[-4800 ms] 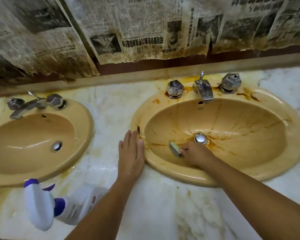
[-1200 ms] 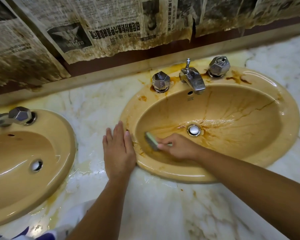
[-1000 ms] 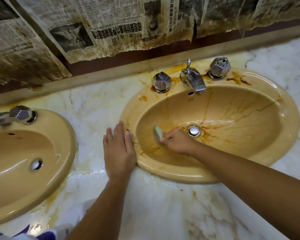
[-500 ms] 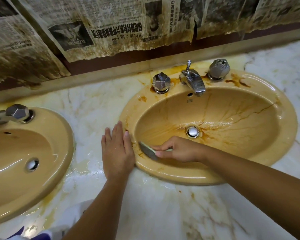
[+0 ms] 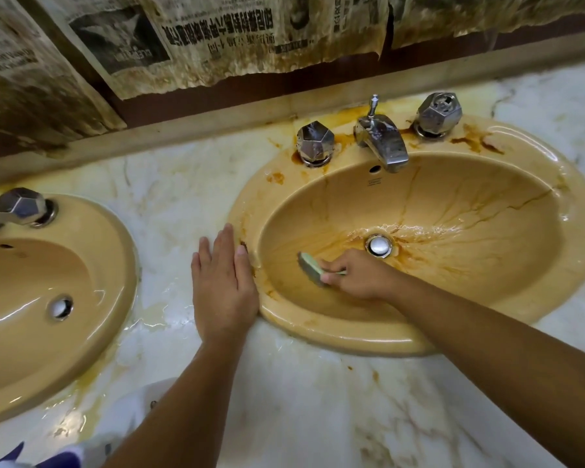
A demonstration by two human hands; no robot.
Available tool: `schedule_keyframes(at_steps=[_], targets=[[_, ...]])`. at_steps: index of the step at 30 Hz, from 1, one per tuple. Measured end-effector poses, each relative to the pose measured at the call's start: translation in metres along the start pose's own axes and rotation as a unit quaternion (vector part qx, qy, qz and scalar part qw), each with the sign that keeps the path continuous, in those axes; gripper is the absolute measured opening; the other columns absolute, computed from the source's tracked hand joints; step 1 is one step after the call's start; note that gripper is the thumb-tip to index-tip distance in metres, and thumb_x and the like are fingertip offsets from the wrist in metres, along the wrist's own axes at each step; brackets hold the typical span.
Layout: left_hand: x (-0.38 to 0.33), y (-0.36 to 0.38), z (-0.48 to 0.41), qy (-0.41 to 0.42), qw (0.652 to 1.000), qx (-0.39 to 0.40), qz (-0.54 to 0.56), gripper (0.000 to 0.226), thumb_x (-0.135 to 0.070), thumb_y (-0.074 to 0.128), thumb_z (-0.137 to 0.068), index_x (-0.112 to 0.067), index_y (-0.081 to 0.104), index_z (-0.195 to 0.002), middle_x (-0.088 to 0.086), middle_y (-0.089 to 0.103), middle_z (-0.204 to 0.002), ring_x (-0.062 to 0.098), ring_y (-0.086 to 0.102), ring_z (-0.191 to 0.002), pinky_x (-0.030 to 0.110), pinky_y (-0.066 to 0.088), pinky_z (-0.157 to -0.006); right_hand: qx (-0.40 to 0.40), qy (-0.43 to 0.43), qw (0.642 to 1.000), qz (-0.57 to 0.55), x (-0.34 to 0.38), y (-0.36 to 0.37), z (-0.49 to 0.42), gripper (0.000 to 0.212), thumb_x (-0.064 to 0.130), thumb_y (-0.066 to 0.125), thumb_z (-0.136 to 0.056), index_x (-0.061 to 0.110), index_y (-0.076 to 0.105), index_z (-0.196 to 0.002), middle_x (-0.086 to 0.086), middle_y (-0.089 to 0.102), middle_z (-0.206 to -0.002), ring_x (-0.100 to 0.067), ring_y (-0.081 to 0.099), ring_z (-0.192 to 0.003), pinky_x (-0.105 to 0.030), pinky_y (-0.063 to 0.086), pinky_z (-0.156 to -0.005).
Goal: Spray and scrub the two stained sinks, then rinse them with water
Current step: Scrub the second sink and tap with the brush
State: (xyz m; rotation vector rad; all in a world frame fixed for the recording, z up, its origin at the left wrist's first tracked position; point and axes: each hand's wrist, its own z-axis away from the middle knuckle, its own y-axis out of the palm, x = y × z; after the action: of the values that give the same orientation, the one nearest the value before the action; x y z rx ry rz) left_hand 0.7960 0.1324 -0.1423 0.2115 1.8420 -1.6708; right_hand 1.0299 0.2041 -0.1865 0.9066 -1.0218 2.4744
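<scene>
Two tan oval sinks are set in a marble counter. The right sink (image 5: pixel 487 319) is streaked with orange-brown stains that run toward its drain (image 5: pixel 379 245), and wet foam lies around the drain. My right hand (image 5: pixel 358 275) grips a green sponge (image 5: pixel 310 269) and presses it on the basin's left inner wall. My left hand (image 5: pixel 222 282) rests flat with straight fingers on the counter, against the right sink's left rim. The left sink (image 5: pixel 108 298) is partly out of frame and looks cleaner.
A chrome tap (image 5: pixel 382 140) and two faceted knobs (image 5: pixel 315 143) stand behind the right basin, with rust stains around them. The white and purple spray bottle (image 5: pixel 58 456) lies at the bottom left edge. Stained newspaper (image 5: pixel 183 45) covers the wall. The counter (image 5: pixel 318 410) is wet.
My right hand has scrubbed back and forth with the sponge on the basin's left wall, now a little higher than half a second ago. My left hand has stayed in place.
</scene>
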Motion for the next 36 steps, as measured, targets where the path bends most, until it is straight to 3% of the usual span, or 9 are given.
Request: schedule_keyframes(at_steps=[4, 7, 10, 15, 21, 24, 27, 32, 36], targets=[[-0.003, -0.001, 0.001, -0.008, 1.000, -0.003, 0.004, 0.051, -0.042, 0.021, -0.111, -0.032, 0.025, -0.161, -0.007, 0.029, -0.166, 0.013, 0.007, -0.157, 0.036, 0.004, -0.128, -0.080, 0.135, 0.964, 0.215, -0.042, -0.027, -0.009, 0.031, 0.039, 0.051, -0.105, 0.021, 0.066, -0.125, -0.004, 0.063, -0.114, -0.027, 0.060, -0.104, -0.035, 0.049, -0.084], [-0.004, -0.001, 0.000, -0.007, 1.000, -0.003, 0.006, 0.051, -0.042, 0.021, -0.111, -0.031, 0.026, -0.160, -0.007, 0.029, -0.166, 0.013, 0.008, -0.157, 0.037, 0.005, -0.129, -0.019, 0.014, 0.995, 0.095, -0.009, -0.005, 0.001, 0.029, 0.039, 0.056, -0.104, 0.017, 0.073, -0.096, 0.000, 0.062, -0.088, -0.017, 0.056, -0.081, -0.028, 0.043, -0.069], [-0.003, -0.001, 0.000, -0.008, 1.000, 0.000, 0.002, 0.051, -0.043, 0.021, -0.111, -0.032, 0.026, -0.160, -0.007, 0.029, -0.166, 0.014, 0.008, -0.157, 0.037, 0.005, -0.129, 0.068, -0.060, 0.996, -0.016, 0.006, 0.011, 0.023, 0.029, 0.044, 0.059, -0.102, 0.027, 0.076, -0.118, 0.014, 0.074, -0.096, -0.006, 0.064, -0.084, -0.024, 0.045, -0.074], [-0.005, -0.002, 0.000, -0.012, 1.000, -0.003, 0.006, 0.050, -0.041, 0.023, -0.111, -0.032, 0.027, -0.160, -0.007, 0.030, -0.165, 0.015, 0.009, -0.157, 0.038, 0.006, -0.129, -0.092, 0.132, 0.944, 0.289, -0.046, -0.038, -0.011, 0.038, 0.040, 0.047, -0.107, 0.017, 0.052, -0.138, -0.005, 0.056, -0.095, -0.027, 0.056, -0.091, -0.034, 0.041, -0.071], [-0.004, -0.001, 0.000, -0.011, 1.000, -0.002, 0.000, 0.052, -0.042, 0.021, -0.110, -0.031, 0.027, -0.160, -0.004, 0.030, -0.166, 0.016, 0.010, -0.157, 0.039, 0.007, -0.129, 0.100, -0.084, 0.991, 0.038, -0.006, 0.004, 0.022, 0.038, 0.044, 0.058, -0.103, 0.025, 0.067, -0.134, 0.006, 0.074, -0.119, -0.014, 0.067, -0.106, -0.032, 0.051, -0.092], [-0.006, -0.001, 0.002, -0.021, 1.000, -0.001, 0.006, 0.050, -0.041, 0.023, -0.111, -0.033, 0.027, -0.160, -0.003, 0.028, -0.166, 0.016, 0.010, -0.157, 0.039, 0.007, -0.128, 0.026, 0.009, 0.992, 0.124, -0.036, -0.021, 0.005, 0.034, 0.039, 0.054, -0.105, 0.018, 0.067, -0.129, 0.002, 0.062, -0.090, -0.023, 0.059, -0.089, -0.031, 0.042, -0.070], [-0.006, -0.001, 0.002, -0.023, 1.000, -0.004, 0.003, 0.050, -0.043, 0.023, -0.110, -0.035, 0.026, -0.160, -0.005, 0.026, -0.167, 0.014, 0.009, -0.157, 0.037, 0.006, -0.128, -0.079, 0.113, 0.960, 0.244, -0.028, -0.021, -0.016, 0.040, 0.039, 0.046, -0.107, 0.016, 0.051, -0.139, -0.009, 0.062, -0.108, -0.028, 0.056, -0.100, -0.035, 0.043, -0.074], [-0.001, 0.001, -0.001, -0.018, 1.000, -0.001, -0.002, 0.055, -0.049, 0.017, -0.107, -0.034, 0.025, -0.160, -0.006, 0.028, -0.167, 0.013, 0.009, -0.157, 0.036, 0.006, -0.128, -0.009, -0.093, 0.992, -0.089, 0.040, 0.033, 0.017, 0.041, 0.044, 0.058, -0.102, 0.030, 0.061, -0.141, 0.006, 0.070, -0.130, -0.009, 0.063, -0.118, -0.026, 0.049, -0.099], [-0.001, 0.001, 0.000, -0.017, 1.000, -0.002, -0.001, 0.052, -0.045, 0.021, -0.109, -0.034, 0.026, -0.160, -0.006, 0.027, -0.167, 0.014, 0.010, -0.157, 0.036, 0.006, -0.128, 0.023, 0.000, 0.993, 0.119, -0.020, -0.013, 0.011, 0.040, 0.047, 0.057, -0.102, 0.031, 0.064, -0.138, -0.001, 0.071, -0.119, -0.020, 0.064, -0.108, -0.034, 0.052, -0.092]])
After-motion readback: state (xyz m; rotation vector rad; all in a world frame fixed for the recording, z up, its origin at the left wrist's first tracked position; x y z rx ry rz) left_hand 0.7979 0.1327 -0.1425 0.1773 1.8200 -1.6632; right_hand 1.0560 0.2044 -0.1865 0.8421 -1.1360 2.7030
